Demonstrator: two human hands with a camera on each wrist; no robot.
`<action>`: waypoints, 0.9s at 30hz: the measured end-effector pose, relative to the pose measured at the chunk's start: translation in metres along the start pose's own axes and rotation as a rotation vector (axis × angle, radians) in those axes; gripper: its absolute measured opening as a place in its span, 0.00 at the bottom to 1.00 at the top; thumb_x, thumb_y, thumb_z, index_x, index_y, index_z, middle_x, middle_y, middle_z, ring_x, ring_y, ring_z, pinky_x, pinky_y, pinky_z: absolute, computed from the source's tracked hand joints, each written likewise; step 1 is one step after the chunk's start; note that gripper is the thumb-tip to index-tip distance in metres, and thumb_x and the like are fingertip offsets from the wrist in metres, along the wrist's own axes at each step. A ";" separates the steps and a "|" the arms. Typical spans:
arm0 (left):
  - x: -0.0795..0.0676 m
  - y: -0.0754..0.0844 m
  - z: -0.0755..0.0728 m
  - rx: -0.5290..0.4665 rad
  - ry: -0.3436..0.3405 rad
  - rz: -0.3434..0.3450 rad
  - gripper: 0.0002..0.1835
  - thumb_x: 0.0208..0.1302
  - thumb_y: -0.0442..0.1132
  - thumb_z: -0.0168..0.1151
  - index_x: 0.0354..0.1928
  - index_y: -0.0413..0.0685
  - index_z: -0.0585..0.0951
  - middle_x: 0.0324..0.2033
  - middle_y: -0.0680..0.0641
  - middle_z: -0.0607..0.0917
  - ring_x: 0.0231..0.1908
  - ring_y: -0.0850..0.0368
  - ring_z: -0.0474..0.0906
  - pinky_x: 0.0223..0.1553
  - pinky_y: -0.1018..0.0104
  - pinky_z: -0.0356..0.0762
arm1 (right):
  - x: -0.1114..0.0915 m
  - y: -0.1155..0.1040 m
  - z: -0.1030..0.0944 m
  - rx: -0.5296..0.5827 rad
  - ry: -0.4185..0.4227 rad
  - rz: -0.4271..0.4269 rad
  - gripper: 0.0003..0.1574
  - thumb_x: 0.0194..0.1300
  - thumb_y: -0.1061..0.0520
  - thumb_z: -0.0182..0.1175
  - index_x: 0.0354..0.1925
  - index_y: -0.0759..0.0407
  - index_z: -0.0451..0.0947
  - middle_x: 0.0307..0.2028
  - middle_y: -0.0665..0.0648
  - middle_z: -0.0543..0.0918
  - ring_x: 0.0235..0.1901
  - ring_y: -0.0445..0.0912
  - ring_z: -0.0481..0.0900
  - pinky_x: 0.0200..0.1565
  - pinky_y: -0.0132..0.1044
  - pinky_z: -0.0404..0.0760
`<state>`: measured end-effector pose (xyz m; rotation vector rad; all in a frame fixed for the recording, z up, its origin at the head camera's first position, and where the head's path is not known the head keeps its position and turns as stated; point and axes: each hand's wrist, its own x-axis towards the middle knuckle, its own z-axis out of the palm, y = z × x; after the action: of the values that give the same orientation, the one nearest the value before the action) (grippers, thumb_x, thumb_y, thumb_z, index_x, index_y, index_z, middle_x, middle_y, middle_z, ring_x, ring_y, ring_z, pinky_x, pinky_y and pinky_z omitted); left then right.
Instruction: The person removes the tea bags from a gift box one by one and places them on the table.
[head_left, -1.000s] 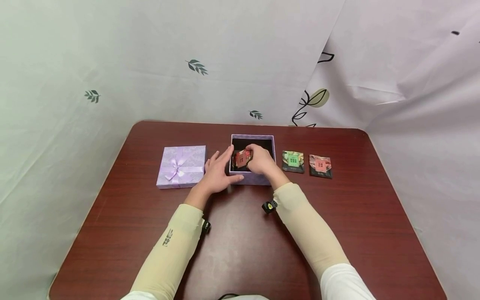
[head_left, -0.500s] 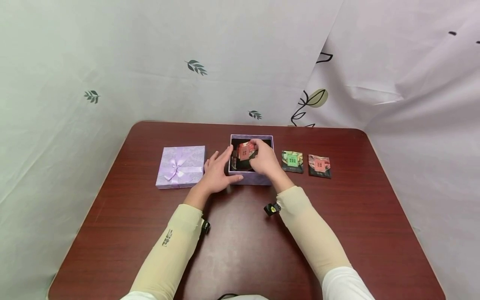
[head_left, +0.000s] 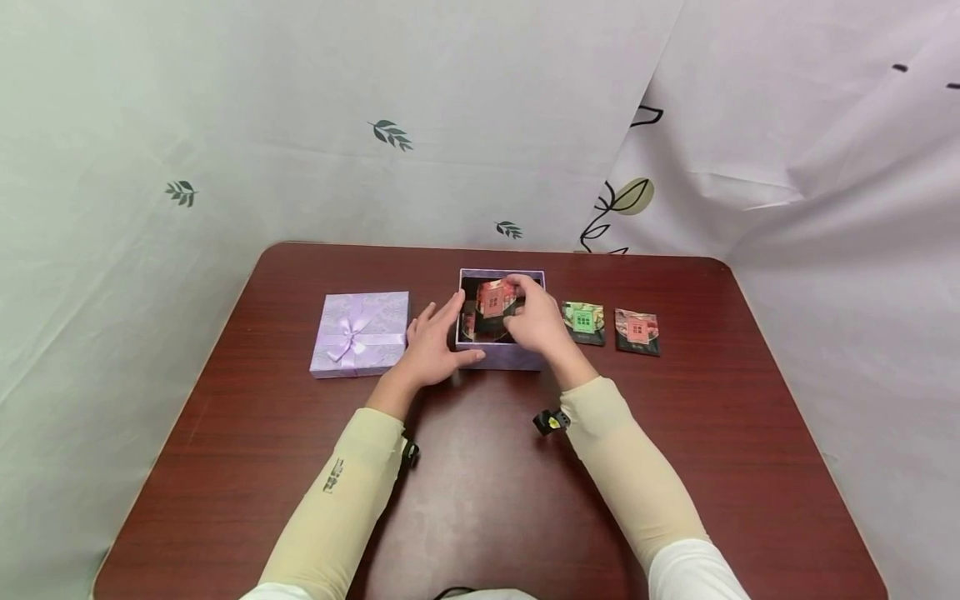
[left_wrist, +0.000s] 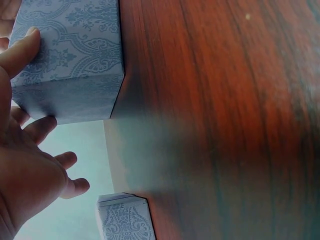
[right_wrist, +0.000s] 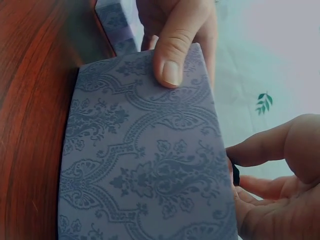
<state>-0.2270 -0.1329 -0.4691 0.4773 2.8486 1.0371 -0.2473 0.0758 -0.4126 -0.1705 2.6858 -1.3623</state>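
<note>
A lilac patterned gift box (head_left: 508,359), lidless with a black inside, stands near the table's far side. My left hand (head_left: 429,350) holds its front left corner, thumb on the front wall and fingers against the left side. With thumb and fingers, my right hand (head_left: 538,321) pinches the right edge of a red and black sachet (head_left: 492,300) over the box's opening. Below that sachet, something reddish shows inside the box, mostly covered. In the right wrist view the box wall (right_wrist: 145,150) hides most of the sachet; only a dark edge appears at the fingertips.
Left of the box lies its lilac lid (head_left: 378,312) with a ribbon bow. To the right, a green and black sachet (head_left: 583,322) and another red and black sachet (head_left: 637,332) lie flat on the dark red table (head_left: 480,467). A pale leaf-printed curtain (head_left: 300,167) hangs behind.
My right hand has raised the sachet from low in the box and shifted slightly right, turning its printed face into view. The left hand stays on the box corner.
</note>
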 end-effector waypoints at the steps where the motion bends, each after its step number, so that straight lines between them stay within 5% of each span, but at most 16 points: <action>1: 0.000 0.000 0.000 0.001 0.000 -0.001 0.57 0.57 0.56 0.74 0.81 0.56 0.49 0.77 0.49 0.54 0.73 0.32 0.42 0.65 0.31 0.36 | -0.001 0.000 -0.001 0.008 0.000 0.001 0.41 0.61 0.70 0.60 0.71 0.56 0.65 0.58 0.60 0.75 0.35 0.49 0.75 0.29 0.41 0.71; 10: 0.000 0.000 0.000 0.019 0.009 0.001 0.58 0.56 0.55 0.75 0.81 0.57 0.48 0.77 0.50 0.55 0.73 0.32 0.44 0.65 0.30 0.38 | -0.005 0.007 -0.013 0.107 0.042 -0.004 0.42 0.58 0.72 0.61 0.70 0.57 0.67 0.56 0.61 0.76 0.32 0.49 0.75 0.29 0.39 0.73; 27: 0.000 0.002 0.000 0.011 -0.004 -0.011 0.58 0.57 0.55 0.74 0.81 0.57 0.48 0.77 0.51 0.53 0.73 0.33 0.42 0.66 0.31 0.36 | -0.013 0.028 -0.035 0.303 0.061 0.020 0.43 0.57 0.75 0.61 0.70 0.60 0.66 0.58 0.65 0.74 0.42 0.54 0.79 0.37 0.43 0.82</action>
<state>-0.2263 -0.1314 -0.4674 0.4642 2.8514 1.0179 -0.2409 0.1219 -0.4137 -0.0725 2.4778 -1.7703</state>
